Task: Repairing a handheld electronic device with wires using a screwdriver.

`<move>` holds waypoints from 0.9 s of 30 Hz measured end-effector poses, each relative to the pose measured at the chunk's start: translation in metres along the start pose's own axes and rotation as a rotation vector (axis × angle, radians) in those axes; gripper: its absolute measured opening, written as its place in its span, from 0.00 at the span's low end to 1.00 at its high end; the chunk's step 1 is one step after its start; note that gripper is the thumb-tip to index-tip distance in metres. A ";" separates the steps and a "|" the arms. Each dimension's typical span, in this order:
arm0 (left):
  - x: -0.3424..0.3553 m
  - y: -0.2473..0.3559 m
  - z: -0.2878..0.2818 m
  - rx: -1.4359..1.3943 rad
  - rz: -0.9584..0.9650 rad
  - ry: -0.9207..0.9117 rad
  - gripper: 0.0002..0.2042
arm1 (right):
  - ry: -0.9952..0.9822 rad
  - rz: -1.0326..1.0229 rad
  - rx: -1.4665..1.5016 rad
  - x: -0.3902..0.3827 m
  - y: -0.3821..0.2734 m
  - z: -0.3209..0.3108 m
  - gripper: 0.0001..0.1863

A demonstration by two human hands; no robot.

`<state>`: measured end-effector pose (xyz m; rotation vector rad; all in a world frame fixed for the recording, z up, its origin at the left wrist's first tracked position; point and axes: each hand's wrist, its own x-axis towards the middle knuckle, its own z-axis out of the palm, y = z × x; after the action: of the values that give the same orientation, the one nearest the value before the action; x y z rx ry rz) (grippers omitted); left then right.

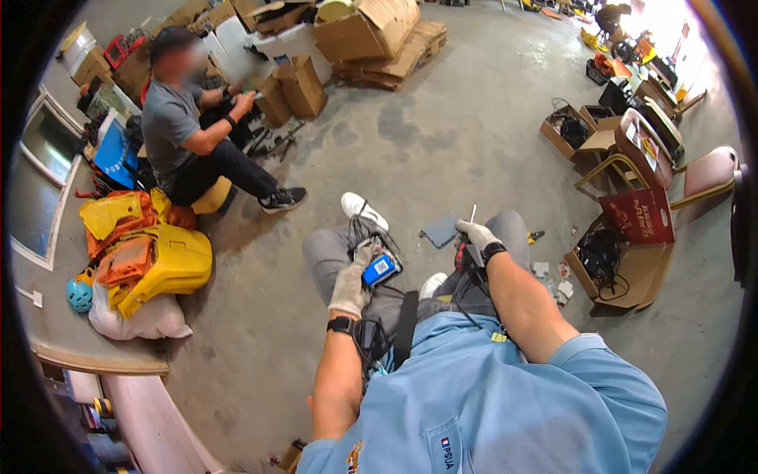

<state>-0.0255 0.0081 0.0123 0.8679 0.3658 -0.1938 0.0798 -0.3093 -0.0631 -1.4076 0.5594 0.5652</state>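
Observation:
My left hand (350, 286), in a pale work glove, is closed around a dark-framed unit with a blue box-shaped part (380, 270). The blue part carries a white label, and black cables (365, 225) loop around the unit above my left thigh. Over my right thigh, my gloved right hand (478, 235) is closed. A red-and-black tool (460, 256) shows at its palm side; its working end cannot be made out. From near the fingertips a thin white strip (474, 212) sticks up. Beyond my knees a flat grey-blue piece (440, 232) lies on the floor.
To the left, yellow and orange plastic shells (170, 261) lie piled on a white sack (134, 316). Beyond them a seated person (178, 118) handles something small. At right, an open cardboard box (632, 272) holds black cables, near chairs (643, 150). Scraps (564, 288) litter the floor.

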 end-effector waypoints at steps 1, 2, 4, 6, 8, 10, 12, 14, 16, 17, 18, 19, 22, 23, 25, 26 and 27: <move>0.002 -0.003 0.002 0.011 0.023 -0.004 0.17 | 0.030 -0.011 -0.010 0.001 0.001 0.000 0.15; 0.002 -0.004 0.002 0.043 -0.007 0.045 0.17 | 0.005 -0.012 -0.006 0.004 0.003 0.002 0.15; 0.002 -0.007 0.004 0.043 -0.036 0.053 0.17 | 0.013 -0.035 -0.047 0.010 0.003 0.005 0.14; 0.000 -0.007 0.007 0.034 -0.036 0.008 0.16 | -0.026 -0.016 -0.030 0.014 0.005 0.007 0.14; -0.002 -0.006 0.008 0.041 -0.070 0.061 0.17 | -0.055 -0.042 -0.059 0.019 0.005 0.006 0.15; -0.001 -0.004 0.010 -0.026 -0.068 0.011 0.17 | -0.068 -0.017 -0.012 0.023 0.003 0.004 0.15; -0.001 -0.005 0.012 -0.029 -0.089 0.064 0.17 | -0.044 -0.002 -0.026 0.024 0.003 0.003 0.15; -0.001 -0.004 0.013 -0.064 -0.104 0.061 0.18 | -0.080 0.020 0.003 0.025 0.005 0.003 0.15; -0.003 -0.004 0.015 -0.081 -0.106 0.060 0.18 | -0.055 -0.001 0.003 0.026 0.006 0.007 0.15; -0.006 -0.003 0.016 -0.112 -0.097 0.000 0.18 | -0.090 0.023 0.050 0.027 0.007 0.009 0.14; -0.007 -0.002 0.018 -0.133 -0.137 0.033 0.18 | -0.140 0.032 0.061 0.028 0.007 0.011 0.14; -0.010 -0.001 0.021 -0.156 -0.139 0.036 0.18 | -0.152 0.033 0.047 0.028 0.006 0.011 0.14; -0.018 0.001 0.033 -0.221 -0.170 0.002 0.18 | -0.229 0.058 -0.076 0.024 0.004 0.007 0.13; -0.019 0.001 0.038 -0.223 -0.183 -0.018 0.19 | -0.207 0.094 -0.145 0.023 0.001 0.006 0.14; -0.022 -0.008 0.051 -0.230 -0.235 -0.021 0.20 | -0.173 0.111 0.011 0.017 0.002 0.003 0.14; -0.026 -0.012 0.056 -0.190 -0.197 -0.010 0.21 | -0.146 0.126 -0.044 0.018 -0.001 0.002 0.14; -0.026 -0.014 0.057 -0.160 -0.183 -0.035 0.21 | -0.224 0.116 0.048 0.018 -0.002 0.002 0.14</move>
<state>-0.0409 -0.0446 0.0462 0.6722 0.4226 -0.3442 0.0945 -0.3070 -0.0730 -1.2526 0.4735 0.7868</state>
